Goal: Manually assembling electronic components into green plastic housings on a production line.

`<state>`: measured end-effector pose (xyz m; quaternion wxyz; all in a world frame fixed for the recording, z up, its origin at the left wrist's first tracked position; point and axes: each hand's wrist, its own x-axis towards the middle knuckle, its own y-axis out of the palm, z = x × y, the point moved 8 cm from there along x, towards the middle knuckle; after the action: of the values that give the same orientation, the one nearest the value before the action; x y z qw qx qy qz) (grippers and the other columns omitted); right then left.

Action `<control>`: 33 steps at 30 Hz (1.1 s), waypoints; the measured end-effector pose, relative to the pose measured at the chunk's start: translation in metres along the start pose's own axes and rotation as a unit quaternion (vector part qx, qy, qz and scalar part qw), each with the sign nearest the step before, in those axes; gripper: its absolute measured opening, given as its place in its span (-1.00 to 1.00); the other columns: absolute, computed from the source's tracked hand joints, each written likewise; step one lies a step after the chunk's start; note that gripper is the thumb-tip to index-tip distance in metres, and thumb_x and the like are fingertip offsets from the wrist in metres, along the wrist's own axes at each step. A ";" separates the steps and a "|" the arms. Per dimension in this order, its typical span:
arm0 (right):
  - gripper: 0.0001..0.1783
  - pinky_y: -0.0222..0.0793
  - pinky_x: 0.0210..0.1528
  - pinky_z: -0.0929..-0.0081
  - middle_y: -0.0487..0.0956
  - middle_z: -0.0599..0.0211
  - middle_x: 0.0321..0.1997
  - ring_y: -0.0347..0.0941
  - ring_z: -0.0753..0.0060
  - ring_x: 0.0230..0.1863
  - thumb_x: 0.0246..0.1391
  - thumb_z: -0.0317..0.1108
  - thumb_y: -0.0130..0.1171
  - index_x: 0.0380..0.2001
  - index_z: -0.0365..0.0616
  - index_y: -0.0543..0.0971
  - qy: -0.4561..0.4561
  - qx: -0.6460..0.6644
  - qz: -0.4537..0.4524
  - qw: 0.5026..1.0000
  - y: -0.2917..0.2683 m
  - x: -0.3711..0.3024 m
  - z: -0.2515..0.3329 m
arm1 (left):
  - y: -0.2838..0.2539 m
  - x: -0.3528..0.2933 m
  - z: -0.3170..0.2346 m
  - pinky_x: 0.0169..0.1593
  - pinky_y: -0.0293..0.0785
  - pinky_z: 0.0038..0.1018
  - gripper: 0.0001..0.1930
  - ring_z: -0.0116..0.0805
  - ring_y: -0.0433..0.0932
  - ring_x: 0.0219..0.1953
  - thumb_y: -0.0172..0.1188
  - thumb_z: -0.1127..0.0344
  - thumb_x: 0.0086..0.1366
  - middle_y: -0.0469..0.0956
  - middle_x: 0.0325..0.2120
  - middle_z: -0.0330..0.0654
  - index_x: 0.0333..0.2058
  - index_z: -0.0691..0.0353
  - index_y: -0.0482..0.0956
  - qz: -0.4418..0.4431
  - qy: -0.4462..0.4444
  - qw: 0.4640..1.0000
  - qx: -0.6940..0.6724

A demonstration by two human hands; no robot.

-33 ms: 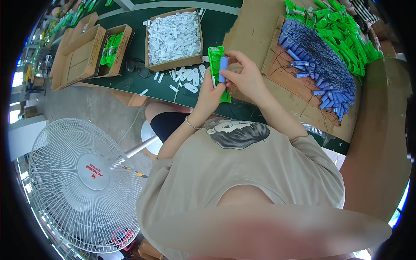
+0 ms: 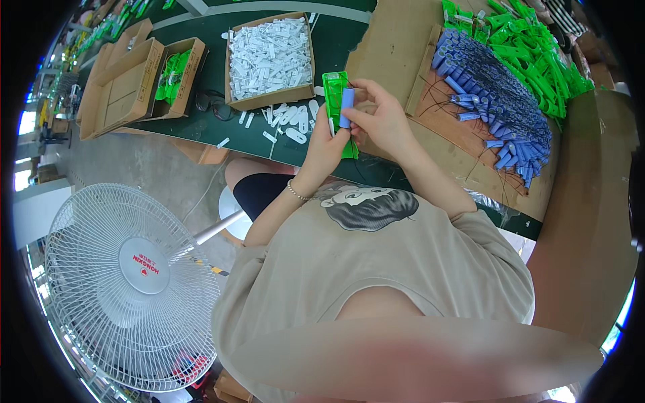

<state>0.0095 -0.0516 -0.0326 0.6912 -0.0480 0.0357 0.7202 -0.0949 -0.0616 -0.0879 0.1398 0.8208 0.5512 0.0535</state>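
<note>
My left hand (image 2: 326, 146) is closed around the lower part of a long green plastic casing (image 2: 332, 84). Between the thumb and fingers of my right hand (image 2: 381, 119) is a blue cylinder with thin wires (image 2: 347, 106), which looks like a battery cell. The cylinder stands lengthwise against the right side of the casing; whether it sits inside cannot be made out. A small white piece shows by my left thumb. Fingers of both hands partly hide the lower end of the casing.
A carton of white plastic pieces (image 2: 272, 95) stands ahead, with loose white pieces (image 2: 295, 136) before it. Rows of wired blue cylinders (image 2: 494, 101) and a heap of green casings (image 2: 527, 57) lie right. Left are open cartons (image 2: 111, 124) and a fan (image 2: 101, 269).
</note>
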 end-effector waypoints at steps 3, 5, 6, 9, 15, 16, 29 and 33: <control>-0.53 0.37 -0.58 0.69 0.53 0.22 -0.25 0.44 0.66 -0.58 0.01 -0.51 0.19 0.02 -0.29 0.34 0.011 0.018 0.016 1.000 -0.003 0.002 -0.005 | 0.001 -0.001 -0.005 -0.32 0.51 -0.50 -0.56 -0.45 0.50 -0.40 -0.10 0.54 0.24 0.41 -0.31 -0.18 0.10 0.27 0.10 -0.001 0.013 1.000 0.025; -0.59 0.41 -0.55 0.59 0.55 0.19 -0.34 0.50 0.56 -0.57 -0.03 -0.51 0.20 -0.06 -0.28 0.40 -0.028 -0.021 -0.053 0.998 -0.015 0.004 0.002 | 0.002 -0.003 -0.007 -0.31 0.51 -0.50 -0.55 -0.46 0.50 -0.40 -0.10 0.54 0.23 0.41 -0.31 -0.18 0.11 0.28 0.10 -0.004 0.006 0.999 0.036; -0.59 0.41 -0.55 0.59 0.55 0.19 -0.34 0.50 0.56 -0.57 -0.03 -0.51 0.20 -0.06 -0.28 0.40 -0.027 -0.020 -0.052 0.998 -0.015 0.004 0.003 | 0.001 -0.004 -0.007 -0.31 0.51 -0.50 -0.54 -0.46 0.50 -0.40 -0.10 0.55 0.22 0.41 -0.30 -0.17 0.11 0.29 0.10 -0.009 0.004 0.999 0.049; -0.61 0.44 -0.49 0.52 0.56 0.15 -0.37 0.54 0.44 -0.53 -0.06 -0.51 0.21 -0.10 -0.26 0.43 -0.087 -0.122 -0.069 0.986 -0.012 0.000 0.015 | -0.002 -0.005 -0.003 -0.30 0.51 -0.50 -0.51 -0.46 0.49 -0.40 -0.09 0.57 0.20 0.42 -0.28 -0.15 0.12 0.29 0.09 -0.022 0.003 0.995 0.092; -0.61 0.44 -0.49 0.56 0.55 0.19 -0.42 0.54 0.50 -0.52 -0.08 -0.49 0.25 -0.11 -0.23 0.47 -0.106 -0.206 -0.056 0.971 0.000 -0.002 0.018 | -0.005 -0.006 -0.007 -0.22 0.49 -0.38 -0.37 -0.17 0.55 -0.25 -0.03 0.52 0.12 0.45 -0.18 0.07 0.19 0.31 0.00 -0.037 0.034 0.977 0.206; -0.58 0.44 -0.48 0.54 0.55 0.20 -0.45 0.54 0.48 -0.53 -0.09 -0.49 0.26 -0.09 -0.22 0.47 -0.115 -0.224 -0.046 0.967 0.001 -0.001 0.015 | -0.006 -0.007 -0.003 -0.20 0.49 -0.36 -0.36 -0.14 0.54 -0.23 -0.02 0.51 0.12 0.44 -0.17 0.09 0.19 0.31 -0.01 -0.032 0.011 0.981 0.191; -0.48 0.41 -0.31 0.58 0.54 0.37 -0.26 0.47 0.55 -0.29 -0.03 -0.41 0.26 0.05 -0.17 0.41 0.102 0.110 0.132 0.980 0.030 0.015 -0.018 | -0.015 -0.025 -0.024 -0.26 0.46 -0.52 -0.52 -0.44 0.52 -0.34 -0.07 0.52 0.23 0.45 -0.32 -0.12 0.13 0.28 0.09 0.028 0.045 0.997 0.052; -0.51 0.40 -0.27 0.59 0.54 0.39 -0.25 0.47 0.57 -0.30 0.00 -0.39 0.25 0.04 -0.16 0.42 0.141 0.124 0.181 0.965 0.058 0.018 -0.026 | -0.039 -0.037 -0.021 -0.26 0.48 -0.52 -0.72 -0.44 0.52 -0.35 -0.08 0.42 0.35 0.46 -0.30 -0.12 0.00 0.29 0.19 -0.023 0.007 0.998 0.059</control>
<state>-0.0486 -0.0395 -0.0615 0.5376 -0.0559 0.2297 0.8094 -0.1491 -0.0786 -0.0769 0.0884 0.8146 0.5728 0.0229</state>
